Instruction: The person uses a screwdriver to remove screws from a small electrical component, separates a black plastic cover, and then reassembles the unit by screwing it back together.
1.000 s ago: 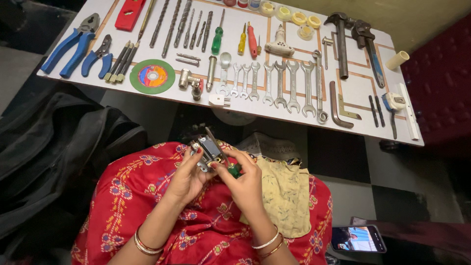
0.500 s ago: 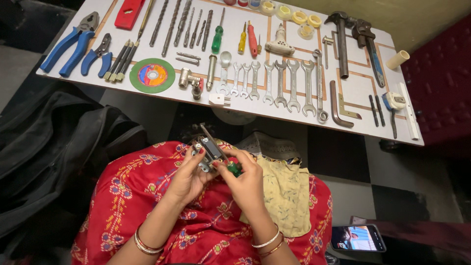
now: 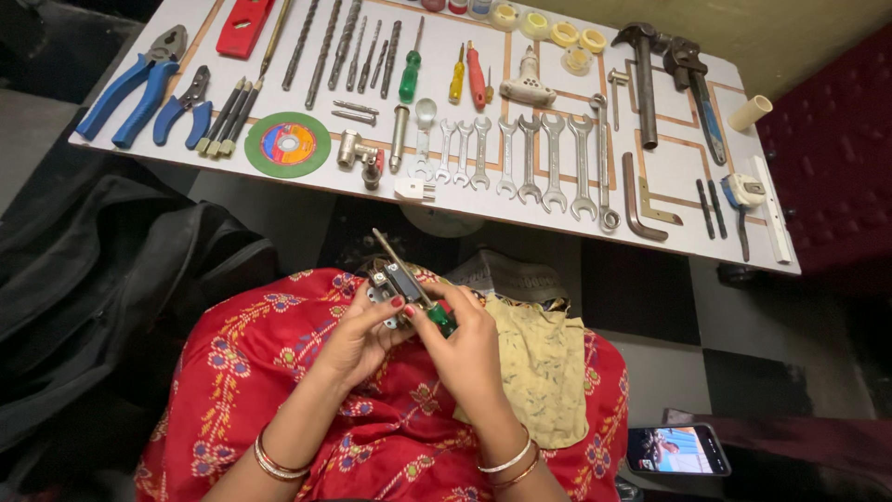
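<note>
The left hand [image 3: 358, 336] cups a small metal switch-like fitting [image 3: 390, 281] over the lap, fingers curled round its body, while the right hand [image 3: 465, 339] pinches a green-handled screwdriver [image 3: 413, 290] whose shaft lies across the part. The fitting looks rigid, compact and fairly light, with smooth faces that could slip; holding it by the side edges seems steadiest. Well apart above, a white board [image 3: 650, 237] carries a row of spanners [image 3: 530, 158].
</note>
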